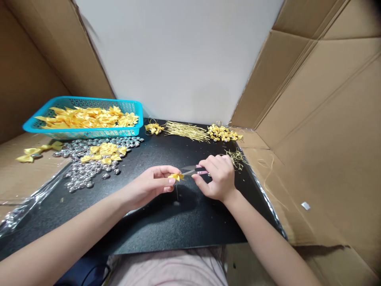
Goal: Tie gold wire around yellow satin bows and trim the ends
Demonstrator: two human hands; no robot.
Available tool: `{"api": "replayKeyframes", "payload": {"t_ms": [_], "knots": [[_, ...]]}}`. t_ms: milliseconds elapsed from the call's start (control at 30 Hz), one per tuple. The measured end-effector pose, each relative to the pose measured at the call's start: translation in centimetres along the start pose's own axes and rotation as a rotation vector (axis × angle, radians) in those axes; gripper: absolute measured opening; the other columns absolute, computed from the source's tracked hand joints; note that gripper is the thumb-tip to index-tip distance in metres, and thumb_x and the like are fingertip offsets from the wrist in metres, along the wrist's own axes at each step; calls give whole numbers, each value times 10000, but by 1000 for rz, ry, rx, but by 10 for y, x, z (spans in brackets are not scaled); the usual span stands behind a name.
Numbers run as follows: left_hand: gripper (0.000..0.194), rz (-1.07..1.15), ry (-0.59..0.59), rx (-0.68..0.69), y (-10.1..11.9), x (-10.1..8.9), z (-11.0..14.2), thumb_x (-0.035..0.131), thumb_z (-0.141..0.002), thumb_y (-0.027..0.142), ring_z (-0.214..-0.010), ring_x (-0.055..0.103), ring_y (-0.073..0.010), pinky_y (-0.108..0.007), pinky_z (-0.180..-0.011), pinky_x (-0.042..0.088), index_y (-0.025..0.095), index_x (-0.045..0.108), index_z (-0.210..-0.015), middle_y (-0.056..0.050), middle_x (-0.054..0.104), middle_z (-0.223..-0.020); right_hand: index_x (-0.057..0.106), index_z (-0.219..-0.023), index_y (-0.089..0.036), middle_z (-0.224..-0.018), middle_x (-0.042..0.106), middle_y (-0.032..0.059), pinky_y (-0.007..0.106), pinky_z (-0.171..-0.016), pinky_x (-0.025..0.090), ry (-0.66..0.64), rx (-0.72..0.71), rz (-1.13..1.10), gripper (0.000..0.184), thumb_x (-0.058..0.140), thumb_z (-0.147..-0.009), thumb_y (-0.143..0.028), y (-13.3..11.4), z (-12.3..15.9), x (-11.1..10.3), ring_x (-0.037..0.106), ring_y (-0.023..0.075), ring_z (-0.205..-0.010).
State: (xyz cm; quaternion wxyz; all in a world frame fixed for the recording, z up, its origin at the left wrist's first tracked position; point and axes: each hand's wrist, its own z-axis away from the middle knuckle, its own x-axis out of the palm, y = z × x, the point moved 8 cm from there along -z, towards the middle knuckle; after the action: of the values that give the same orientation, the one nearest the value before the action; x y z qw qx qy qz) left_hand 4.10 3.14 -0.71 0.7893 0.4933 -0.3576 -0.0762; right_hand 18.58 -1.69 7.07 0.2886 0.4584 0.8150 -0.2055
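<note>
My left hand (153,183) pinches a small yellow ribbon bow (176,176) above the black mat (178,222); a thin thread hangs down from the bow. My right hand (217,177) is closed around small pink-handled snips (195,171), whose blades point left at the bow and touch or nearly touch it. Both hands hover near the mat's middle.
A turquoise basket (89,133) of yellow bows stands at the back left. Silver beads (80,171) and loose bows (105,153) lie before it. Gold threads (186,130) and finished bows (223,133) lie along the back. Thread clippings (236,157) lie beside my right hand. Cardboard walls enclose both sides.
</note>
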Motion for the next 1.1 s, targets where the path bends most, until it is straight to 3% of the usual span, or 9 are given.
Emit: {"api": "replayKeyframes", "payload": {"t_ms": [133,300,700,1100], "knots": [[259,48,77,62,-1,-3,-3,864,-667,289,-568,487,-77,-167,-561,445,113,674,-681,1,586,-617,630,-789,-184,-691,612,51,356,-662,254,-16,18,0,349,468,-909,-468,2,1,6,437,185,-638],[289,69,101,87,-3,-3,-4,850,-694,305,-555,502,-75,-163,-573,455,132,620,-675,20,580,-595,625,-794,-188,-704,624,52,358,-664,255,-32,8,-14,337,472,-908,-466,-3,1,10,453,187,-645],[280,-151,-7,289,12,12,6,779,-781,410,-581,510,-98,-211,-587,412,181,619,-796,32,591,-622,618,-807,-186,-690,620,51,357,-662,260,39,-41,-44,334,469,-915,-464,-10,5,4,451,187,-631],[251,-288,-37,434,14,5,7,677,-876,431,-619,540,-93,-210,-627,428,200,581,-867,42,613,-664,611,-783,-179,-636,602,29,347,-648,258,198,-135,48,403,411,-960,-481,-19,10,-4,429,165,-586]]}}
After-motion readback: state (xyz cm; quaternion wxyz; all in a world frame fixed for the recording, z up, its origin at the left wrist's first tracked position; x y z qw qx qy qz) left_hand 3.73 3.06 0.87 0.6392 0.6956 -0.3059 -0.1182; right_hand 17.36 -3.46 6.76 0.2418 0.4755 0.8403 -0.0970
